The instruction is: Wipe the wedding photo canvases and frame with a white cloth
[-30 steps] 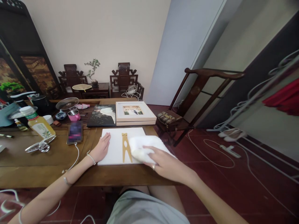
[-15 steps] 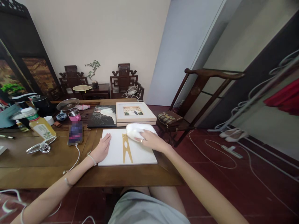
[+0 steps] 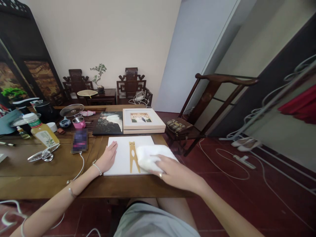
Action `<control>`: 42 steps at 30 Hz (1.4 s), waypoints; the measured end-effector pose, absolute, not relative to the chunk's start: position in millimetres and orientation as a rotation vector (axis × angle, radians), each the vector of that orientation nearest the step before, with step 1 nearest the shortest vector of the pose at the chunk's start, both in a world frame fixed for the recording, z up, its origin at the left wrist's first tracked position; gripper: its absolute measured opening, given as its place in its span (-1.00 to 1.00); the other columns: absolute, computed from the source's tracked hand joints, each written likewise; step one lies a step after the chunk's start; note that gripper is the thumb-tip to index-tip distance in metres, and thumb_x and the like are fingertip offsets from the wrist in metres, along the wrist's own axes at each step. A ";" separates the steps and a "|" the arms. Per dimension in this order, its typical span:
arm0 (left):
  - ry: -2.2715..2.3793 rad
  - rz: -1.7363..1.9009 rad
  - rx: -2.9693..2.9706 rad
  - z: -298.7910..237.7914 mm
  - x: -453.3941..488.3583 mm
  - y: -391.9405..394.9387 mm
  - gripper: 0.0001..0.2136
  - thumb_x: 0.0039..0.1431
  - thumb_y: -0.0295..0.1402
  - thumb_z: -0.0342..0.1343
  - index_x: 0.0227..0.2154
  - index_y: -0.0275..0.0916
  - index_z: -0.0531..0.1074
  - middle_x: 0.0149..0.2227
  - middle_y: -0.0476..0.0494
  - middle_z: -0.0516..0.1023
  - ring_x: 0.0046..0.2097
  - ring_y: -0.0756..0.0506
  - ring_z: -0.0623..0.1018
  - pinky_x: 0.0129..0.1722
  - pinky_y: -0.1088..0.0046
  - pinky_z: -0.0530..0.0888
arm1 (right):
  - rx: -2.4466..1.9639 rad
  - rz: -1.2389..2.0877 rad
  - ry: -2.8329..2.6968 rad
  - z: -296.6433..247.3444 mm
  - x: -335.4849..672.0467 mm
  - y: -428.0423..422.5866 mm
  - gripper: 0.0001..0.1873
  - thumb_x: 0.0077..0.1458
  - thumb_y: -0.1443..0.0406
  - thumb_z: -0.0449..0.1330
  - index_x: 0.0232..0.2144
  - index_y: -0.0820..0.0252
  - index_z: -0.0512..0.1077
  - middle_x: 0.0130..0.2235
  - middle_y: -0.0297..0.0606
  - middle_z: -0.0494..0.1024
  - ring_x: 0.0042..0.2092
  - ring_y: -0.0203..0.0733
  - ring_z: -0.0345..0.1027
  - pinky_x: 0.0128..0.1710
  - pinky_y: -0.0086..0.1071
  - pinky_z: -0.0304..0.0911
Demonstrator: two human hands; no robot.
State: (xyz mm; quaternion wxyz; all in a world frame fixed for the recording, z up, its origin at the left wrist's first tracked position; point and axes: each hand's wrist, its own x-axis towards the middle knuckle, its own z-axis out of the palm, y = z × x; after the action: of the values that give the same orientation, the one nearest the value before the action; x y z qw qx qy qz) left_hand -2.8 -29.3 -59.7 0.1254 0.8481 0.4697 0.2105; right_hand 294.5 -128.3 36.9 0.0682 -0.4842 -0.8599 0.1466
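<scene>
A white board [image 3: 122, 154] with a gold clothespin-shaped stand [image 3: 133, 157] lies flat on the wooden table [image 3: 49, 171] in front of me. My left hand [image 3: 108, 156] rests flat and open on the board's left edge. My right hand [image 3: 174, 171] presses a white cloth [image 3: 150, 156] against the board's near right part, fingers closed over it.
Behind the board lie a dark photo print [image 3: 109, 122] and a white framed photo [image 3: 142, 119]. A phone [image 3: 79, 141] on a cable, a juice bottle [image 3: 40, 131], a pink cup [image 3: 79, 122] and a clear clip [image 3: 43, 153] sit left. A wooden chair [image 3: 197, 112] stands right.
My right hand dragged the cloth to the board's far right corner, then back toward me to the near right part. My left hand stayed put.
</scene>
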 end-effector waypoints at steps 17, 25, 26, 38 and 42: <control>1.375 0.583 2.469 -57.3 -2.7 -30.4 -0.57 0.31 -0.39 -0.30 0.19 -0.38 0.11 0.28 -0.39 0.08 0.32 -0.20 0.04 0.25 0.03 0.06 | -1.440 0.269 -2.483 23.7 265.0 -81.5 -0.68 0.19 0.31 0.00 -0.19 0.40 0.48 0.01 0.14 0.43 0.12 0.09 0.21 0.10 -0.14 0.08; 1.362 0.607 2.483 -59.3 -3.2 -29.7 -0.57 0.32 -0.37 -0.30 0.19 -0.37 0.11 0.28 -0.39 0.08 0.32 -0.21 0.04 0.25 0.01 0.05 | -1.300 0.268 -2.435 -8.6 243.5 -77.8 -0.66 0.13 0.41 -0.01 -0.08 0.34 0.43 0.23 0.05 0.18 0.31 0.06 -0.16 0.24 0.08 -0.24; 1.363 0.612 2.485 -59.6 -3.1 -29.7 -0.57 0.32 -0.37 -0.30 0.19 -0.36 0.12 0.28 -0.38 0.09 0.32 -0.21 0.05 0.25 0.00 0.05 | -1.262 0.269 -2.474 -9.2 242.7 -90.5 -0.67 0.08 0.44 0.01 -0.13 0.33 0.46 0.25 0.03 0.16 0.31 0.05 -0.18 0.24 0.08 -0.25; 1.359 0.591 2.488 -56.4 -3.0 -30.6 -0.57 0.32 -0.36 -0.30 0.19 -0.36 0.12 0.28 -0.38 0.09 0.32 -0.21 0.04 0.25 0.01 0.05 | -1.142 0.302 -2.572 1.9 233.0 -118.8 -0.70 -0.01 0.45 0.07 -0.23 0.30 0.52 0.22 -0.02 0.21 0.29 0.08 -0.09 0.23 0.08 -0.16; 1.344 0.611 2.483 -57.2 -3.3 -29.9 -0.58 0.32 -0.38 -0.28 0.20 -0.30 0.09 0.28 -0.34 0.11 0.32 -0.20 0.05 0.25 0.01 0.06 | -1.179 0.238 -2.536 4.8 224.9 -66.4 -0.66 0.11 0.38 0.05 -0.09 0.37 0.46 0.18 0.09 0.27 0.26 0.12 -0.03 0.21 0.07 -0.12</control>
State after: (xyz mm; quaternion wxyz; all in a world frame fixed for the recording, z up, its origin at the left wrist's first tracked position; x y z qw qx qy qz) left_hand -3.3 -29.9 -57.2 0.1264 0.8527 0.4615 0.2097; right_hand 224.9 -66.4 4.8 0.1666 -0.4141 -0.8910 0.0835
